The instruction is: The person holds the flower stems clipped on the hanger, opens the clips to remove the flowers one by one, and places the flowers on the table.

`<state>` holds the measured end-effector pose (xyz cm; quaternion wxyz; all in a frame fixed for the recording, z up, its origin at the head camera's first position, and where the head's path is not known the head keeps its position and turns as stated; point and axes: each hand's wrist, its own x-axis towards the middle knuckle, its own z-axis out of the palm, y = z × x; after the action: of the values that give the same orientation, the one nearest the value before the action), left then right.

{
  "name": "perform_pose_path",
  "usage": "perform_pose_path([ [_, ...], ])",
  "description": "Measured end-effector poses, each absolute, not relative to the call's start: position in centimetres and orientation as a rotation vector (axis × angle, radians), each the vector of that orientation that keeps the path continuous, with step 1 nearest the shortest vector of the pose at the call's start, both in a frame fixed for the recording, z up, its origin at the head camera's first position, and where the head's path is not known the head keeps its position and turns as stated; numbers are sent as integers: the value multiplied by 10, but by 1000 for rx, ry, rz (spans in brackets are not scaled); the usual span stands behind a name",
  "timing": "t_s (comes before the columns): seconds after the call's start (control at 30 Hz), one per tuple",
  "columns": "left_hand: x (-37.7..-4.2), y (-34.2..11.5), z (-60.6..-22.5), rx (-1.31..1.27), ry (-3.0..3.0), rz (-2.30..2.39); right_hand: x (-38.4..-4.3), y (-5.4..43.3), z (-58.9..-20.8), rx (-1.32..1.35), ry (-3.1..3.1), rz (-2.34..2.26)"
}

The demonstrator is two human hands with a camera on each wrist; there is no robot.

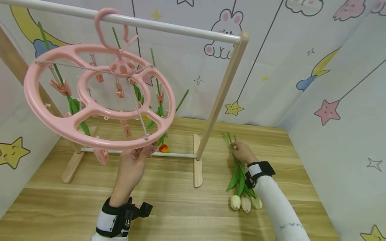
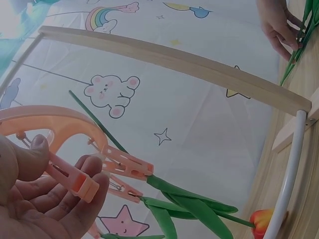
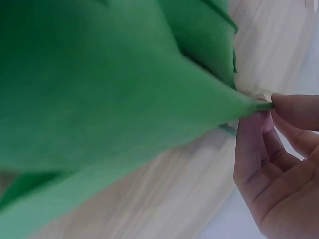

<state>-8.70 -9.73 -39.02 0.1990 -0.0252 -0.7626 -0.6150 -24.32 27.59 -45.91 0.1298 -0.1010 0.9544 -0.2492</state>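
Observation:
A round pink clip hanger (image 1: 67, 126) hangs by its hook from a white bar. At its near rim my left hand (image 1: 132, 165) holds a pink clip (image 2: 75, 178) between thumb and fingers; the left wrist view shows nothing in that clip. Other clips on the hanger grip artificial tulips upside down, one with a red-and-yellow bloom (image 1: 164, 148). To the right, my right hand (image 1: 243, 152) pinches a green stem (image 3: 264, 105) among white tulips (image 1: 246, 205) lying on the wooden surface. Large green leaves (image 3: 124, 94) fill much of the right wrist view.
The hanger's rack has a white top bar (image 1: 181, 29), a slanted wooden post (image 1: 223, 93), a wooden foot (image 1: 197, 174) and a low white crossbar (image 1: 178, 154). Patterned walls (image 1: 187, 67) enclose the wood-grain surface (image 1: 175, 207) at the back and sides.

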Motion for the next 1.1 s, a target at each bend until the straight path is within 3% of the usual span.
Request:
perform_pose_path([
  [0.6, -83, -97, -386, -142, -2135, -1720, -237, 272, -452, -247, 2822, -615],
  [1.1, -80, -100, -382, -425, -1964, -1770, -222, 243, -372, -600, 2290, -601],
])
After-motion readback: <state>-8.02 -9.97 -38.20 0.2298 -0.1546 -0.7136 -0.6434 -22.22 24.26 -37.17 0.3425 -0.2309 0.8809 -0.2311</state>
